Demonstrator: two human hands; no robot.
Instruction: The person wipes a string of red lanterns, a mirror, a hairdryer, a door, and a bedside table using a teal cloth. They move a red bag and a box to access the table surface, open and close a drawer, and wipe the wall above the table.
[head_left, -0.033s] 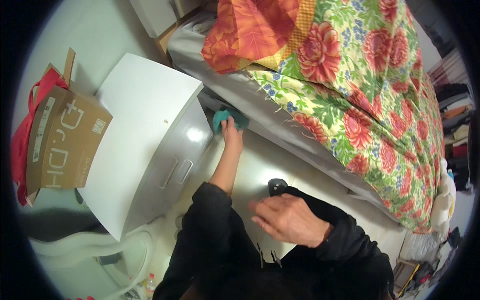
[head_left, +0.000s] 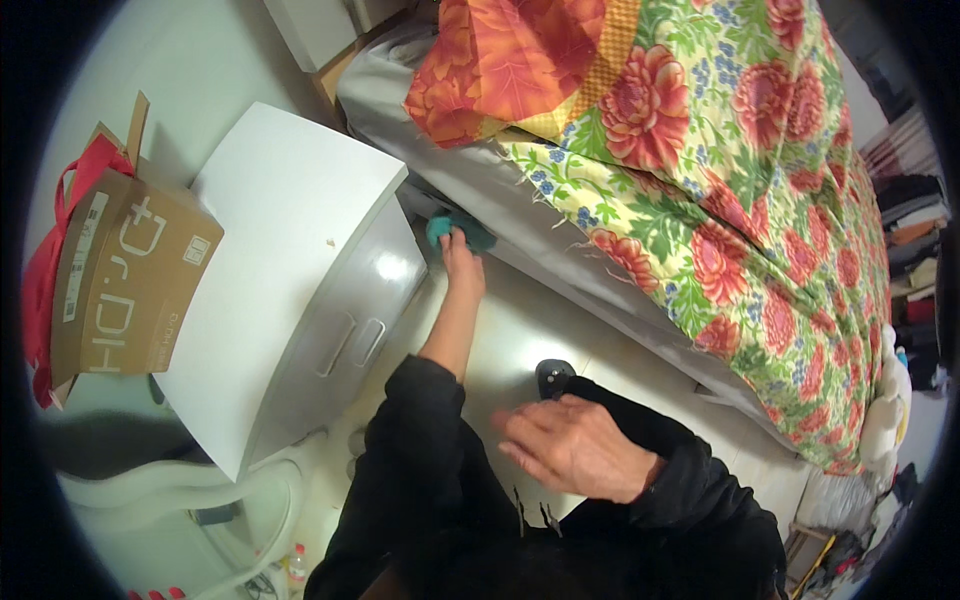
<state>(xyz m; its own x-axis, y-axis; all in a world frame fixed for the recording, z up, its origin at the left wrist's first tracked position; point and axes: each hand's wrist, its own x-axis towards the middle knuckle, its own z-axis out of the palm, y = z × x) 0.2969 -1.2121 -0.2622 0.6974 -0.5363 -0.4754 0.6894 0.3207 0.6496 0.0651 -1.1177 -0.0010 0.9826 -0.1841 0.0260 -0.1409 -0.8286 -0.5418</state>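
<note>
My left hand (head_left: 462, 262) reaches down into the narrow gap between the white cabinet (head_left: 290, 190) and the bed. Its fingers are closed on a teal cloth (head_left: 478, 234), which lies low beside the bed's grey side. The fingertips are partly hidden by the cloth. My right hand (head_left: 588, 452) hovers in front of my body over my thigh, back up. Its fingers are loosely bent with the thumb apart, nothing shows in them, and the front finger is blurred.
A brown cardboard box (head_left: 140, 270) with red fabric stands on the cabinet's left. The bed carries a floral quilt (head_left: 720, 220). A white-framed mirror (head_left: 285, 500) and a small bottle (head_left: 297, 562) are at lower left. My dark shoe (head_left: 553, 374) rests on the pale floor.
My left hand and the teal cloth have shifted very slightly. My right hand has dropped a little lower. The rest of the scene looks the same.
</note>
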